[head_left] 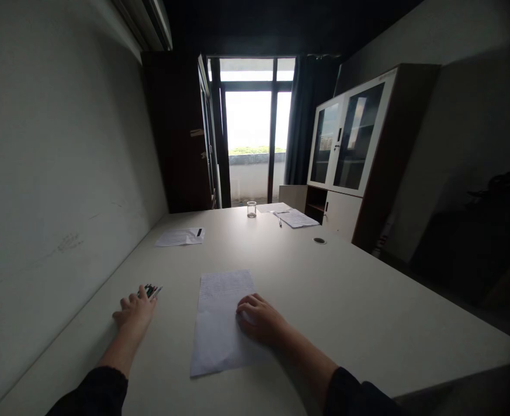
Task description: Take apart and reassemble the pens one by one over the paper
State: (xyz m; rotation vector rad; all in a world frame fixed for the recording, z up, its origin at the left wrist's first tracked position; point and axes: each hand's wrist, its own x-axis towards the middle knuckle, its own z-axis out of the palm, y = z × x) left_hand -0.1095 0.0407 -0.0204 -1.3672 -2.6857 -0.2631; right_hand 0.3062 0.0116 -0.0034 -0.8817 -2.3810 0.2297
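On the left side of the white table, my left hand (134, 310) rests with its fingers apart, touching a small bunch of pens (153, 292). The pens stick out past the index finger and thumb, and the hand partly covers them. Before me lies a sheet of paper (220, 335) with lines of writing across its upper part and a blank lower part. Over the sheet's right edge sits my right hand (261, 319), its fingers curled together, with no object visible in them. The fingertips and palm are partly hidden.
Farther along the table (346, 312) are a paper in a clear sleeve (179, 236), a clear glass (251, 210), a stack of papers (298, 218), a pen (280, 222) and a round cable hole (320, 241). A wall (85, 173) borders the left; a glass-door cabinet (346, 138) stands right.
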